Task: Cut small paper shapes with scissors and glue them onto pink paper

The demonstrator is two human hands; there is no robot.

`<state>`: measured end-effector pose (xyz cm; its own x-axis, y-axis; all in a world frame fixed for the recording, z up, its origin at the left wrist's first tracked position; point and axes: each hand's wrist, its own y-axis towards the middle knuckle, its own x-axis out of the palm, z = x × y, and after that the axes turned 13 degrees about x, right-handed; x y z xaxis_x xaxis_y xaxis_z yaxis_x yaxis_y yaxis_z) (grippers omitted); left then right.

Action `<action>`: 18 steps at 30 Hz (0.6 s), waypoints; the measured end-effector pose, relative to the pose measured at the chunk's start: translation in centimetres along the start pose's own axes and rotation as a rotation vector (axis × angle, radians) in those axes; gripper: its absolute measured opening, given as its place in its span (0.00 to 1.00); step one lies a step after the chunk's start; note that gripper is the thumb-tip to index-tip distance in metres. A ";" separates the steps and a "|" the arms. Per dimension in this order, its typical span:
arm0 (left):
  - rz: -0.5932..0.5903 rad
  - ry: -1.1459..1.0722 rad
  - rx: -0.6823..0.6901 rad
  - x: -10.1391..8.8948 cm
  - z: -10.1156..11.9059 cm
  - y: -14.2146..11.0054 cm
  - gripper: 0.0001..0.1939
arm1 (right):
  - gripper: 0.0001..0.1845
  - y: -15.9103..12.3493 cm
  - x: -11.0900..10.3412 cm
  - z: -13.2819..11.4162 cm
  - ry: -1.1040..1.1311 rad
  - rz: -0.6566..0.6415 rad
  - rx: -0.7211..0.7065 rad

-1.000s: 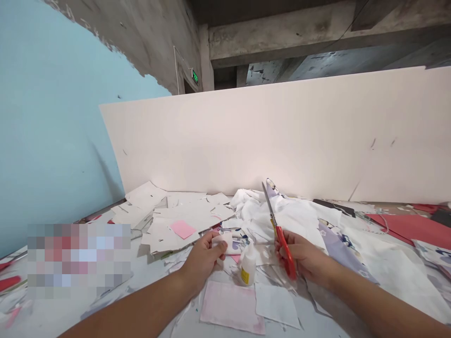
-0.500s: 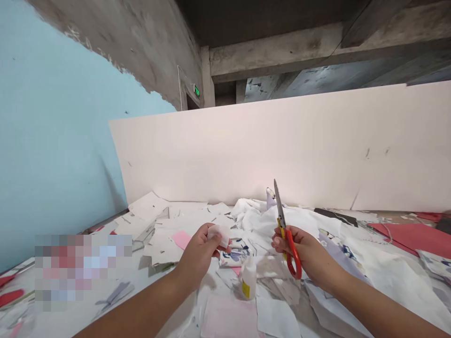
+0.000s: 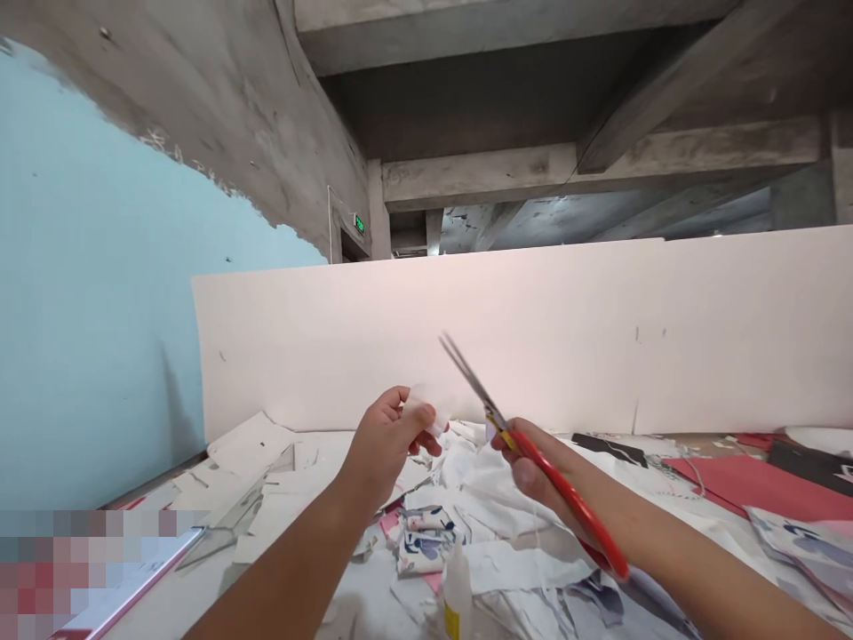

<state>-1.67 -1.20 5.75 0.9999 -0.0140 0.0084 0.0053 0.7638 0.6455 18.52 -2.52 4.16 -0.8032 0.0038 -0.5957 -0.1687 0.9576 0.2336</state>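
Observation:
Between thumb and fingers, my left hand (image 3: 396, 436) pinches a small white piece (image 3: 426, 411); whether it is paper or cloth I cannot tell. My right hand (image 3: 533, 462) grips red-handled scissors (image 3: 543, 471) with yellow near the pivot. The metal blades point up and left towards the white piece, slightly parted and apart from it. Below the hands stands a small white bottle (image 3: 457, 582) with a yellow label, its lower end cut off by the frame edge. Behind it lies a folded patterned cloth (image 3: 425, 538) with dark blue leaf shapes.
Crumpled white cloth (image 3: 493, 484) and paper scraps (image 3: 250, 444) cover much of the table. Red sheets (image 3: 720, 484) and a black strip (image 3: 609, 449) lie to the right. A tall pale board (image 3: 400, 342) closes off the back; a blue wall (image 3: 93, 311) rises at left.
The scissors have swung from nearly upright to leaning left, their tips nearer the white piece. Both hands are held higher over the table. The camera view has tilted upward.

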 end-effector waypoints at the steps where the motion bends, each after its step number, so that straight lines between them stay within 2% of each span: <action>1: -0.017 0.010 -0.013 0.1 -0.2 0.1 0.07 | 0.23 0.4 -0.4 -0.7 -0.063 -0.051 -0.014; 5: -0.039 0.069 -0.064 -0.5 -1.1 -0.1 0.07 | 0.19 2.7 -1.1 -2.3 -0.253 -0.155 0.050; 9: -0.085 0.094 -0.118 -1.6 -2.1 0.1 0.07 | 0.18 4.3 -0.3 -1.4 -0.199 -0.170 0.036; 13: -0.129 0.101 -0.163 -2.1 -3.1 0.3 0.07 | 0.17 4.3 0.0 -0.1 -0.200 -0.199 0.042; 18: -0.068 0.047 -0.155 -2.4 -3.9 0.1 0.06 | 0.15 3.8 -0.5 -0.5 -0.223 -0.196 0.063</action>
<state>-4.00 1.48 2.81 0.9967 -0.0418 -0.0691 0.0717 0.8524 0.5179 18.01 0.92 5.77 -0.6120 -0.1266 -0.7807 -0.2667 0.9623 0.0530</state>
